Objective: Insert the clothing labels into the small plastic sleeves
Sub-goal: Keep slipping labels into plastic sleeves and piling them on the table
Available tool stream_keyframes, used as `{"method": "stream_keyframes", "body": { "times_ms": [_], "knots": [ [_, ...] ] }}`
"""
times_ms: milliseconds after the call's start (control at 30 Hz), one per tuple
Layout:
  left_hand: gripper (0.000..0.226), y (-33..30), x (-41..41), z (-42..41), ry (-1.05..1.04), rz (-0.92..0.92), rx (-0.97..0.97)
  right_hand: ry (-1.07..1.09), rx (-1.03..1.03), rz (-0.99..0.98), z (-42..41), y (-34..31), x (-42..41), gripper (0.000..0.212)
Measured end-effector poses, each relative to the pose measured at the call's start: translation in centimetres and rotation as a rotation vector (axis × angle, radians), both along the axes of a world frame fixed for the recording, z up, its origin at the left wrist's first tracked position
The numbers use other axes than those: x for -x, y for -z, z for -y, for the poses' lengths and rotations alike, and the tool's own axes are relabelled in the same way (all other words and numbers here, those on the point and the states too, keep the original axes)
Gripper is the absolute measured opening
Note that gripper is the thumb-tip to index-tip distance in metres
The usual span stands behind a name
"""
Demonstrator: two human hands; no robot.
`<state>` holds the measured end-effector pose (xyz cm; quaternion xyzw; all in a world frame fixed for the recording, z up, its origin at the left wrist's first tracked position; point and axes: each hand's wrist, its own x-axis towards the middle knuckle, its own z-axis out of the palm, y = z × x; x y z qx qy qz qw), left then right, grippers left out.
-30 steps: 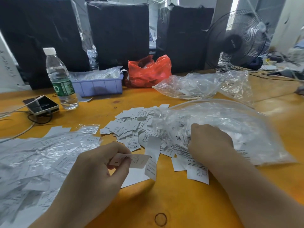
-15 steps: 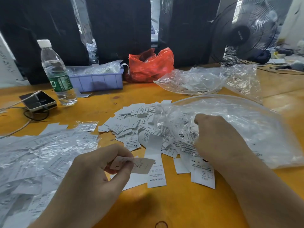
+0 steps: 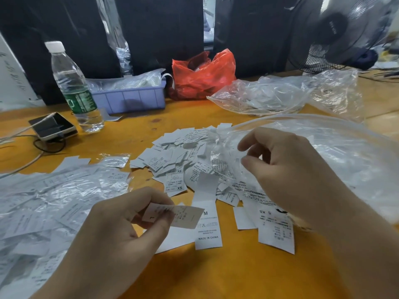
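A good share of the work looks done: outward of the left hand (image 3: pixel 121 229) lies a broad heap of filled sleeves (image 3: pixel 43 201) on the desk (image 3: pixel 216 277). Plenty is left, judging by the loose labels (image 3: pixel 177 154) spread between and beyond the two hands.

The left hand is low and near the body, thumb and fingers curled, pinching one label (image 3: pixel 172 214) that juts toward the right hand. The right hand (image 3: pixel 287 167) is raised above the pile, fingers bent, thumb and forefinger pinching a thin clear plastic sleeve (image 3: pixel 222 160) drawn from the big clear bag (image 3: pixel 345 160) just past it. The label is not yet in the sleeve; the two are still apart.
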<state>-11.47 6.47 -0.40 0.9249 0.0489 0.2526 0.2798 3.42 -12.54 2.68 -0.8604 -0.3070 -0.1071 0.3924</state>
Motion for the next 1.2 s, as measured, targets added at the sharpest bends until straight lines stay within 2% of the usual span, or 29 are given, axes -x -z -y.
{"method": "stream_keyframes", "body": {
  "times_ms": [133,300,400,500,600,700,800,867,1000,1200],
  "knots": [
    [0.015,0.1,-0.3,-0.3,-0.012,0.025,0.021,-0.218,-0.221,-0.245,-0.3,-0.4,0.5,0.015],
    [0.023,0.1,-0.1,-0.4,0.009,0.048,0.125,-0.414,-0.371,-0.534,-1.4,-0.6,1.3,0.016],
    [0.027,0.1,0.2,-0.6,0.025,0.036,0.186,-0.493,-0.399,-0.636,-2.4,-0.4,2.0,0.009],
    [0.008,0.1,0.4,-0.9,0.030,-0.016,0.206,-0.552,-0.304,-0.643,-3.5,-0.5,2.8,0.019],
    [0.017,0.0,0.4,-1.1,0.049,-0.038,0.238,-0.656,-0.285,-0.651,-4.9,-1.9,3.5,0.014],
    [0.022,-0.4,0.3,-1.6,0.074,-0.043,0.424,-0.744,-0.305,-0.647,-6.6,-3.3,3.6,0.007],
    [0.026,-0.7,0.3,-2.1,0.163,-0.073,0.630,-0.746,-0.355,-0.603,-8.1,-2.9,3.6,0.007],
    [0.036,-0.6,0.2,-2.3,0.218,-0.100,0.706,-0.732,-0.409,-0.582,-8.6,-1.9,3.8,0.008],
    [0.043,-0.1,0.0,-1.9,0.250,-0.118,0.653,-0.720,-0.452,-0.584,-8.0,0.2,3.7,0.011],
    [0.020,-0.2,-0.1,-2.1,0.111,-0.096,0.584,-0.731,-0.418,-0.592,-7.5,0.7,3.3,0.012]
  ]
}}
